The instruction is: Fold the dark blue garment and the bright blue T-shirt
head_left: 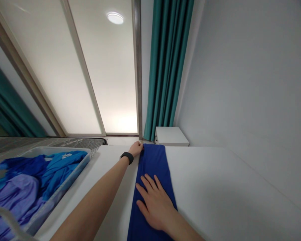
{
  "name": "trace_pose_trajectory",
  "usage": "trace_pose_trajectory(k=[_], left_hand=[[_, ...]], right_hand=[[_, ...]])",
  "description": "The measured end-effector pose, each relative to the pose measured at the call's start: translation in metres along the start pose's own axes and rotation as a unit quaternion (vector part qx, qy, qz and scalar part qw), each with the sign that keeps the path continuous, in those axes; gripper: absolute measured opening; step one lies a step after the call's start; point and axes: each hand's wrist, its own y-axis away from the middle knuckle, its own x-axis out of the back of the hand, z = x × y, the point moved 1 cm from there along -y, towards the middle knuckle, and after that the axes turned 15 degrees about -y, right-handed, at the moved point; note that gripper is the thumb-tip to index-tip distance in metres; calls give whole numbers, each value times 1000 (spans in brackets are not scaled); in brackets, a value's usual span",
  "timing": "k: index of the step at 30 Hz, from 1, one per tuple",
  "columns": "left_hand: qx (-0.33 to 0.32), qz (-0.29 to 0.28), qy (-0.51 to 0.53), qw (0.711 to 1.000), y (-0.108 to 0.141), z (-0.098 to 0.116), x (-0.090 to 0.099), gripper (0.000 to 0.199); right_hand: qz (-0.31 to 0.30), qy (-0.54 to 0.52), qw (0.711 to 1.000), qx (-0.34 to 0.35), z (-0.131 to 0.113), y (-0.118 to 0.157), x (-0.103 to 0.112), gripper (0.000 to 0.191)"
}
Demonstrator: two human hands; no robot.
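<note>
A dark blue garment (154, 160) lies in a long, narrow folded strip on the white table (215, 187), running from the far edge toward me. Its exact kind does not show. At the strip's far left corner, my left hand (136, 148) is closed on the fabric, with a black band on that wrist. My right hand (157, 204) rests palm down on the middle of the strip, fingers spread and holding nothing. The near end of the garment runs out of the bottom of the view.
Left of my arm stands a whitish plastic bin (86, 155) with several blue and purple garments (22, 190) heaped inside. A blurred pale curved bar (7, 217) crosses the lower left corner. Beyond the table are a small white cabinet (170, 135), a teal curtain (168, 67) and frosted sliding doors (107, 73).
</note>
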Motion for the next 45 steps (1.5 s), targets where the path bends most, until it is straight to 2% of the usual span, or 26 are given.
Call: trace_pose_trajectory(k=[7, 14, 19, 24, 31, 36, 40, 45], left_hand=[[12, 31, 60, 998, -5, 4, -3, 21], [19, -2, 64, 998, -8, 8, -2, 19], [28, -35, 87, 995, -3, 12, 2, 34], [34, -47, 110, 992, 0, 18, 5, 35], [30, -30, 130, 991, 1, 20, 4, 28], [23, 6, 133, 991, 2, 16, 5, 22], [22, 21, 127, 992, 5, 13, 3, 26], [-6, 5, 107, 994, 23, 5, 0, 37]], right_hand=[[-9, 2, 1000, -1, -1, 0, 2, 52], [-4, 12, 1000, 3, 0, 0, 0, 52], [-3, 8, 1000, 1, 0, 1, -1, 52], [-10, -3, 1000, 0, -1, 1, 2, 53], [-1, 3, 1000, 3, 0, 1, 0, 51], [-6, 0, 1000, 14, -5, 6, 0, 52], [-39, -24, 998, 52, -13, 11, 2, 54], [-51, -29, 997, 54, -17, 12, 3, 56]])
